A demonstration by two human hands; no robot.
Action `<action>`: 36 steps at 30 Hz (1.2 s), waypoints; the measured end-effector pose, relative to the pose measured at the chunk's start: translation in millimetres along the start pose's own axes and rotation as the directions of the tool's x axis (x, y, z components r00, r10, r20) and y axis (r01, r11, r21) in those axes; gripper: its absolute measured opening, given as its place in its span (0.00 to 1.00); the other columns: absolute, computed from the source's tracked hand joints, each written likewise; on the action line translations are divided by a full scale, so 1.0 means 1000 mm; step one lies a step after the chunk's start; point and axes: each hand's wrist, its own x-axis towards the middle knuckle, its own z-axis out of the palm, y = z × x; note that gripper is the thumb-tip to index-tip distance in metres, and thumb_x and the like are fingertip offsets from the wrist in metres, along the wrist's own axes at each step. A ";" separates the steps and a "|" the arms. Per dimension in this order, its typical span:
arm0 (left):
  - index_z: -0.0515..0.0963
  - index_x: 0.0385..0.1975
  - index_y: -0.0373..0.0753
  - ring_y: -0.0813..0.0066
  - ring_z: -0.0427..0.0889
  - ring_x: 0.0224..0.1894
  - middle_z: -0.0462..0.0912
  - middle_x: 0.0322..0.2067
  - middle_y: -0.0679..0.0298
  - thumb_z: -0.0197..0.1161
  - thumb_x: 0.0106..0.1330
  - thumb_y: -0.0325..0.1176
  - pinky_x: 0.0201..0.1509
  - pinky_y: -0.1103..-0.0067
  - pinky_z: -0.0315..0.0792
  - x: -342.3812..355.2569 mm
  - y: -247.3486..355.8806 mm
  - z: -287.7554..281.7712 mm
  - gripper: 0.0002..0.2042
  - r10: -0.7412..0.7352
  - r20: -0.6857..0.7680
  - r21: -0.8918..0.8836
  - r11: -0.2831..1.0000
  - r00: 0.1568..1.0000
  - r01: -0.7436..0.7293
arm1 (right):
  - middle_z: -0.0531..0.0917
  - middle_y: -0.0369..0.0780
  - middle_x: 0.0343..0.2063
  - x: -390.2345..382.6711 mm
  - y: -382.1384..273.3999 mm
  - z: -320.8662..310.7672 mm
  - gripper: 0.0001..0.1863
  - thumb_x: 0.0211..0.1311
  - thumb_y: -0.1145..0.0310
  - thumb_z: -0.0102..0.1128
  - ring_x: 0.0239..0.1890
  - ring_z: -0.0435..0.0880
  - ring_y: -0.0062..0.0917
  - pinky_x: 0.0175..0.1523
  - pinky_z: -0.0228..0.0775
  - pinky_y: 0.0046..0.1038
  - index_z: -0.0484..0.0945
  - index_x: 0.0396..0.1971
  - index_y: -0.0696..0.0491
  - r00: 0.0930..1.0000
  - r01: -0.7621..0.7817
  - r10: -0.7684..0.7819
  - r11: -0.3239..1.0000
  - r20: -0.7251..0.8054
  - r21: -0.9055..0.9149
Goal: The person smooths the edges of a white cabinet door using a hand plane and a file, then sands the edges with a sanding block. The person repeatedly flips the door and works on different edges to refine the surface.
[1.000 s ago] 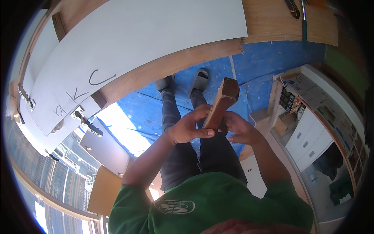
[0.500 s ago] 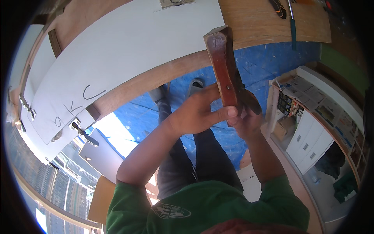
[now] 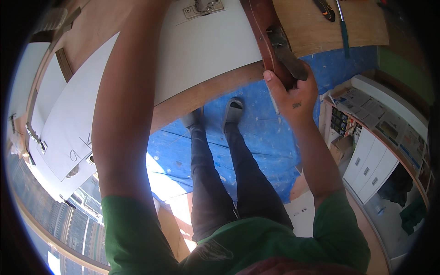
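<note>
My right hand (image 3: 295, 94) is closed round the near end of a red-brown wooden hand plane (image 3: 256, 27), whose dark metal iron (image 3: 291, 62) sticks up beside my fingers. The plane is held at a slant over the white panel (image 3: 206, 50), and its far end runs out of the top of the picture. My left forearm (image 3: 126, 105) reaches up across the panel past the top edge, so that hand is out of sight. A metal fitting (image 3: 203, 8) sits on the panel left of the plane, at the top.
An orange-black tool (image 3: 326, 9) and a green-handled tool (image 3: 343, 32) lie on the plywood top (image 3: 366, 23). My feet are on a blue sheet (image 3: 261, 151). A white cabinet (image 3: 369, 165) topped with newspapers (image 3: 376, 119) stands right, clamps (image 3: 36, 137) grip panels at left, and windows (image 3: 55, 233) show lower left.
The plane has been raised forward from over my legs to above the panel. My left hand has moved off it and out of the top of view, while my right hand has moved up with the plane.
</note>
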 end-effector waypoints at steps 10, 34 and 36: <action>0.84 0.29 0.35 0.79 0.73 0.24 0.78 0.20 0.67 0.63 0.74 0.52 0.30 0.80 0.66 0.009 -0.013 0.005 0.23 -0.098 0.111 -0.087 0.990 0.989 0.108 | 0.86 0.44 0.46 0.016 -0.020 0.003 0.33 0.54 0.61 0.82 0.45 0.88 0.29 0.49 0.81 0.30 0.76 0.56 0.58 0.998 -0.033 0.037 0.996 0.055 -0.079; 0.85 0.26 0.33 0.79 0.76 0.22 0.82 0.21 0.64 0.64 0.69 0.31 0.26 0.82 0.68 0.001 -0.010 0.010 0.11 -0.249 0.414 0.025 0.965 0.876 0.262 | 0.84 0.40 0.36 0.036 -0.013 -0.012 0.22 0.55 0.69 0.80 0.35 0.85 0.26 0.41 0.77 0.25 0.81 0.47 0.58 0.981 0.052 -0.051 0.999 0.187 -0.001; 0.84 0.24 0.33 0.78 0.78 0.21 0.83 0.21 0.62 0.65 0.68 0.31 0.24 0.81 0.70 -0.005 -0.003 0.013 0.11 -0.243 0.405 0.065 0.969 0.881 0.238 | 0.84 0.41 0.36 0.036 -0.011 -0.011 0.22 0.55 0.69 0.80 0.35 0.85 0.26 0.41 0.77 0.26 0.81 0.48 0.58 0.984 0.068 -0.069 0.998 0.161 0.015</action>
